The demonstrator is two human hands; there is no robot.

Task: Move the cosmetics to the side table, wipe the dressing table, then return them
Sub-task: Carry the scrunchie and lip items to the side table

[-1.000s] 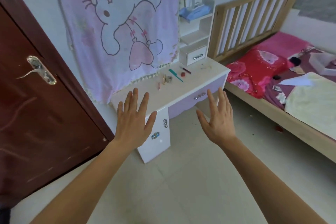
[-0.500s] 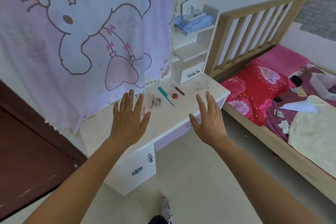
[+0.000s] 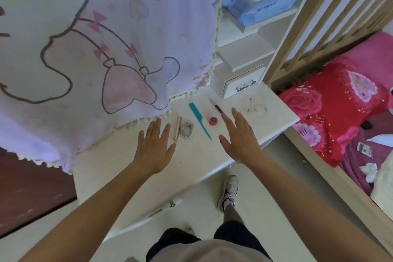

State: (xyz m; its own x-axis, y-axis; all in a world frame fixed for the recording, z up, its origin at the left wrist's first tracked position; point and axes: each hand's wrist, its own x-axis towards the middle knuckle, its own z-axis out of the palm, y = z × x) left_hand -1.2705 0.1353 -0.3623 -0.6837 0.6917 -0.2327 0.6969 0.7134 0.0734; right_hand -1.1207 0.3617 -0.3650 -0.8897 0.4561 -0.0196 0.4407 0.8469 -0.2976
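The scene was a bedroom, viewed from above a white dressing table (image 3: 274, 121) standing between a brown door (image 3: 32, 187) and a bed (image 3: 340, 112) with red floral bedding.

The cosmetics lay in a loose row at the back of the tabletop. From left to right these were a gold tube (image 3: 178, 128), a pale scrunchie (image 3: 186, 131) touching it or just beside it, a teal tail comb (image 3: 200, 120) lying at an angle, a small red pot (image 3: 213, 121) and a dark red pencil (image 3: 217, 107).

The left hand (image 3: 156, 147) was held flat over the tabletop just left of the gold tube, fingers straight and slightly spread, holding nothing. The right hand (image 3: 239, 138) was likewise flat and empty, fingers extended, its tips just beside the near end of the pencil. Contact with the pencil could not be determined.

Dark specks (image 3: 255, 108) marked the tabletop's right end. Behind them stood a small drawer unit (image 3: 240, 84), with a blue pack of wipes (image 3: 263, 4) on its top shelf. A pink cartoon blanket (image 3: 95, 38) hung over the table's rear edge.
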